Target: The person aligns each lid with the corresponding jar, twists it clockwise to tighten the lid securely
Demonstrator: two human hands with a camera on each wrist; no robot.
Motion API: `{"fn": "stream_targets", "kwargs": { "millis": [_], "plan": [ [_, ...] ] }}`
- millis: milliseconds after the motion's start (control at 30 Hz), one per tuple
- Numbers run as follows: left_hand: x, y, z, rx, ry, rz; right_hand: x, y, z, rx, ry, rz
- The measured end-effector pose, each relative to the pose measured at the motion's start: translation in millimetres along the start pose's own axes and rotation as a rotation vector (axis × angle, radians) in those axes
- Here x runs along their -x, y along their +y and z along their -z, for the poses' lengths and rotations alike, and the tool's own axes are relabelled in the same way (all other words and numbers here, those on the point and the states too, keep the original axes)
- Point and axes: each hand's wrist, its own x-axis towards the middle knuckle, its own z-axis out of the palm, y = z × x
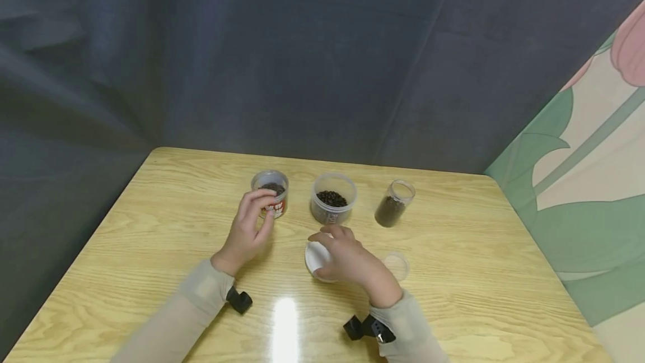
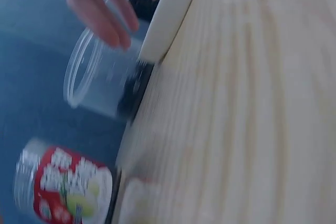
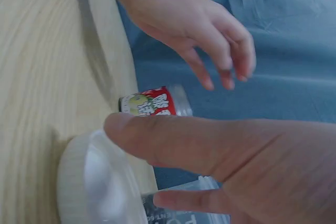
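In the head view my left hand [image 1: 244,237] is in front of the red-labelled jar [image 1: 274,208], its fingers spread and holding nothing. The right wrist view also shows that left hand [image 3: 189,27] above the jar. My right hand [image 1: 353,259] is over a round white lid [image 1: 316,258], thumb and fingers apart around it; whether they touch it I cannot tell. The lid [image 3: 100,182] lies beside the right thumb in the right wrist view. Behind this hand stands a clear tub [image 1: 330,214] with dark beans. In the left wrist view, right-hand fingers [image 2: 102,11] hang near the tub [image 2: 107,85].
A slim clear jar [image 1: 390,210] with dark contents stands at the right of the tub. In front of it a small clear lid [image 1: 397,266] lies flat on the wooden table [image 1: 473,273]. A dark curtain [image 1: 302,66] hangs behind the table.
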Motion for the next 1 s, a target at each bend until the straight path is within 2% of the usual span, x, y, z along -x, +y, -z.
{"fn": "stream_targets", "kwargs": {
  "millis": [67, 167, 400, 567, 667, 800, 900, 1000],
  "plan": [
    [-2.5, 5.4, -6.0, 0.002, -0.062, 0.001, 0.3, 1.0, -2.1, 0.005, -0.015, -0.022],
    [-5.1, 11.4, -14.9, 0.015, -0.150, 0.058, 0.7, 2.4, -5.1, 0.008, -0.017, -0.037],
    [-10.3, 17.7, -36.3, 0.091, -0.325, 0.282, 1.6, 3.1, -8.2, -0.010, -0.029, -0.028],
    [-15.5, 18.4, -45.2, 0.115, -0.443, 0.462, 0.0, 2.8, -9.8, 0.011, -0.028, -0.012],
    [-18.5, 16.1, -48.5, 0.148, -0.482, 0.585, -1.0, 1.6, -9.8, 0.026, -0.025, -0.012],
    [-21.7, 11.4, -53.1, 0.227, -0.490, 0.737, -0.8, -0.8, -8.7, 0.055, -0.028, -0.023],
    [-23.1, 8.4, -57.5, 0.276, -0.488, 0.811, 0.5, -2.8, -7.0, 0.069, -0.041, -0.041],
    [-23.4, 6.4, -62.1, 0.298, -0.478, 0.849, 2.0, -5.0, -4.9, 0.077, -0.053, -0.048]
  ]
}}
